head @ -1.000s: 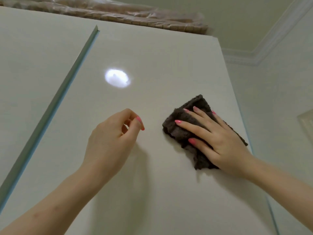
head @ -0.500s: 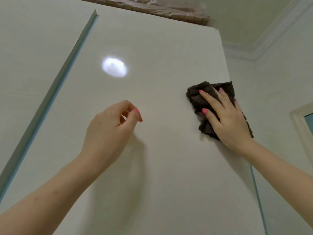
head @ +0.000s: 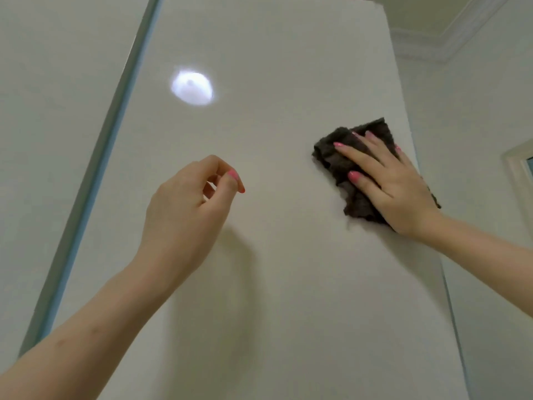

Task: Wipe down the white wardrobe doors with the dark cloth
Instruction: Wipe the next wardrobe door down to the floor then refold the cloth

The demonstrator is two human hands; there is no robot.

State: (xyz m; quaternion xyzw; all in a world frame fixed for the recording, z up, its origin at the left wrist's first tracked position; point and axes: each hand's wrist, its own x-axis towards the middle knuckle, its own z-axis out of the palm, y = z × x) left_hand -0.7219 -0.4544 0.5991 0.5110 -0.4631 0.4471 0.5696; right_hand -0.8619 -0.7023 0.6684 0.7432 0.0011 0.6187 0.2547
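Head camera, looking up a white wardrobe door [head: 288,255]: the right hand [head: 395,186] lies flat with fingers spread, pressing a crumpled dark cloth [head: 334,157] against the panel at right of frame, close beside the door's right edge. The cloth sits under the palm and fingers, its long axis running from upper right to lower left of the hand. The left hand [head: 184,209] hovers at centre frame, empty, fingers curled loosely with thumb and forefinger nearly touching; whether it touches the door cannot be told. Unwiped-looking panel stretches left of the cloth toward the grey seam [head: 95,174] dividing this door from its neighbour [head: 52,111], so the next stroke likely runs leftward or downward, and the right hand is the nearer. A round light reflection [head: 191,88] glows at upper centre. No brands, labels or writing are visible.
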